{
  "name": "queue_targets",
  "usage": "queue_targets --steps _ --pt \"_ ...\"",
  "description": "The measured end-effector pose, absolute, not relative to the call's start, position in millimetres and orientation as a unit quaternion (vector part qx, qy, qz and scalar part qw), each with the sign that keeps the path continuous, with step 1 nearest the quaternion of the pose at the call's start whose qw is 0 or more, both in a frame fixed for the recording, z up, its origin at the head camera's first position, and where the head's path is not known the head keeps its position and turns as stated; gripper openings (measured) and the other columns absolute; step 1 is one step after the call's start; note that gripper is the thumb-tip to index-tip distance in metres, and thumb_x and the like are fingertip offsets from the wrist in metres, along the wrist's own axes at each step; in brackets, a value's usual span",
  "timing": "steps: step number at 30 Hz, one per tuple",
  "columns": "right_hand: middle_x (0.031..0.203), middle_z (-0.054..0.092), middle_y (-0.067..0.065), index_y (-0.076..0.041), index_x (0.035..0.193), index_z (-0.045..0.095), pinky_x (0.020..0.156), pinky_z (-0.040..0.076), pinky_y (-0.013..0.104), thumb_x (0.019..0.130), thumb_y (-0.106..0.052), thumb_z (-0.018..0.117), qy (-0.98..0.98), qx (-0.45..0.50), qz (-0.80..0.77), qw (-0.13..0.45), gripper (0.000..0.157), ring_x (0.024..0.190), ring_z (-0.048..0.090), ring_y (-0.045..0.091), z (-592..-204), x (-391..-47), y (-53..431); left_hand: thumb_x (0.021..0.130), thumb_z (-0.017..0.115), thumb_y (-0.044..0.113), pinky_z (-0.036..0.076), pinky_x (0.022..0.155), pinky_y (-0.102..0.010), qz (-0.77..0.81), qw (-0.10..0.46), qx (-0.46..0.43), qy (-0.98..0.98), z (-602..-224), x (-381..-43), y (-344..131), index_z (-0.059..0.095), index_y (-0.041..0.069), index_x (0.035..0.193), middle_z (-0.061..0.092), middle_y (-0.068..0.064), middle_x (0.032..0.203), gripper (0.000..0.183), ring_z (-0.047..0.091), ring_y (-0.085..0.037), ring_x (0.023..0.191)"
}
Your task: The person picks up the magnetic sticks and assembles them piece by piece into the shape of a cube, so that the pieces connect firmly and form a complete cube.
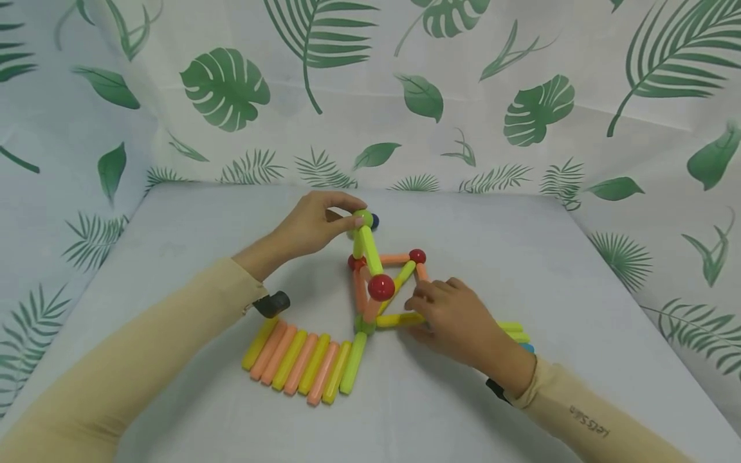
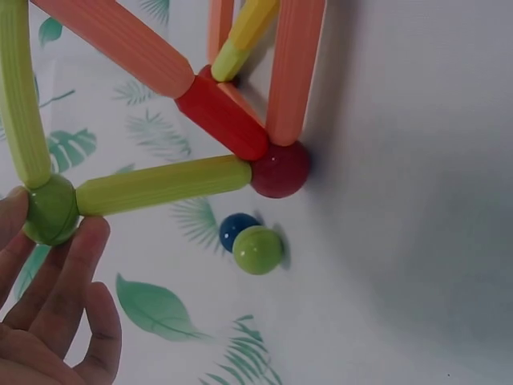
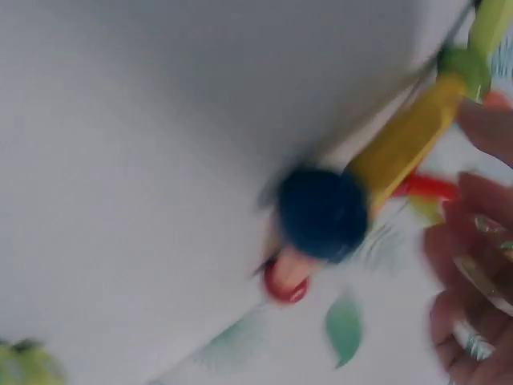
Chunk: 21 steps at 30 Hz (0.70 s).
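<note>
A frame of magnetic rods and balls stands on the table. My left hand (image 1: 309, 222) pinches the green ball (image 2: 53, 210) at its top between thumb and fingers. From that ball a lime rod (image 1: 372, 249) slopes down to a raised red ball (image 1: 381, 287). Another lime rod (image 2: 164, 184) joins it to a low red ball (image 2: 280, 170). My right hand (image 1: 457, 325), fingers loosely bent, is beside the yellow rod (image 3: 409, 144) at the base. This rod links a low green ball (image 1: 365, 326) and a dark blue ball (image 3: 323, 212), which my right hand hides in the head view.
A row of yellow and orange rods (image 1: 301, 363) lies at the front left. More lime rods (image 1: 512, 329) and a blue piece (image 1: 527, 347) show behind the right wrist. A loose blue ball (image 2: 237, 231) and green ball (image 2: 258, 250) sit behind the frame.
</note>
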State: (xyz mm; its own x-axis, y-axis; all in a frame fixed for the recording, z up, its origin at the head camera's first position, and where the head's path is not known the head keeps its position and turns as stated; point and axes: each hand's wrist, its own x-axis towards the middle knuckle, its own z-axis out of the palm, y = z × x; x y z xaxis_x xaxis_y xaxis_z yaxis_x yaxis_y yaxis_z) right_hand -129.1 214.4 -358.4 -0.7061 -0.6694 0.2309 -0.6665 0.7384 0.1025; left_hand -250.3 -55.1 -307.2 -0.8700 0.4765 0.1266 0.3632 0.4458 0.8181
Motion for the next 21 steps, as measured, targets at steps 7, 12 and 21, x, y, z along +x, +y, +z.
queue_targets --steps 7,12,21 --pt "0.115 0.068 0.002 -0.018 0.125 0.072 0.084 0.055 0.033 0.087 -0.017 0.082 -0.863 0.494 -0.039 0.099 0.039 0.097 0.068 0.019 -364.4 -117.3 174.3 0.098 0.07 0.026 0.055 0.088 -0.04 0.478 0.063 0.239 0.843 -304.6 -249.9 -54.8 0.067 0.016 0.132 0.065 -0.002 0.126 0.036 0.07 -0.021 0.103" --pt "0.113 0.067 0.003 -0.017 0.125 0.07 0.077 0.054 0.028 0.088 -0.018 0.081 -0.856 0.5 -0.1 0.088 0.038 0.095 0.066 0.018 -371.1 -116.5 162.8 0.099 0.068 0.027 0.054 0.089 -0.041 0.478 0.073 0.235 0.844 -305.8 -249.3 -52.4 0.068 0.023 0.134 0.062 0.002 0.135 0.035 0.069 -0.021 0.106" --pt "0.113 0.061 0.002 -0.016 0.124 0.072 0.075 0.053 0.022 0.087 -0.024 0.083 -0.843 0.514 -0.135 0.084 0.039 0.096 0.065 0.014 -372.9 -115.4 159.4 0.098 0.069 0.03 0.054 0.089 -0.042 0.466 0.071 0.225 0.853 -305.9 -247.4 -51.7 0.069 0.027 0.133 0.058 0.006 0.141 0.035 0.069 -0.019 0.108"
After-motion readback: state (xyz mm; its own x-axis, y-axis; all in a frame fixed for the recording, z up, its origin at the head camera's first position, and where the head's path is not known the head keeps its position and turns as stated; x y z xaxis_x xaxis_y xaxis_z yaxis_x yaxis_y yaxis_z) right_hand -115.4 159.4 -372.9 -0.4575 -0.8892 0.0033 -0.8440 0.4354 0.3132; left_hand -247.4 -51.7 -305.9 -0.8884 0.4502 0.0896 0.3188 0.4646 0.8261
